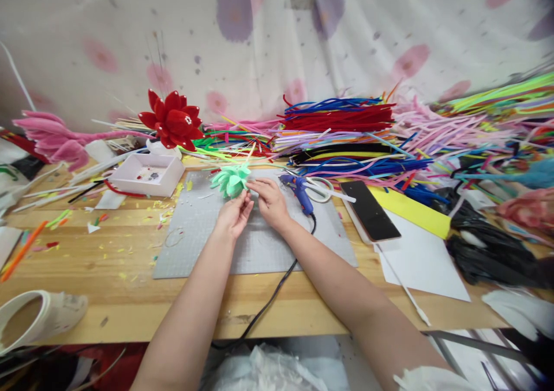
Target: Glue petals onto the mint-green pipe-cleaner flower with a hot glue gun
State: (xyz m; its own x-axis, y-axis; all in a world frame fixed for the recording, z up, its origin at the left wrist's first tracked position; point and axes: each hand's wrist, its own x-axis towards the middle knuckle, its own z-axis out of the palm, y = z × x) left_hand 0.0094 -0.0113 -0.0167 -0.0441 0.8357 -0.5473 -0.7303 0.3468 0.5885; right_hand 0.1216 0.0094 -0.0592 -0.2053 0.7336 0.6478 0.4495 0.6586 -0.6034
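Note:
A mint-green flower (231,180) with layered petals, apparently made of fuzzy stems, is held above the grey cutting mat (194,258). My left hand (234,215) grips it from below, thumb and fingers closed at its lower right side. From the right, my right hand (270,201) reaches to the same edge, its fingers together and the fingertips at a petal. What lies between those fingertips is hidden. Just right of that hand, a blue glue gun (298,192) lies on the mat, its black cord running toward the table's front edge. Scissors (321,189) lie beside it.
Bundles of coloured pipe cleaners (337,119) line the back. A red flower (173,119) stands behind a white box (147,174); a pink flower (52,134) lies farther left. On the right are a phone (375,211), white paper (426,258) and black plastic (493,252). A cup (56,316) is front left.

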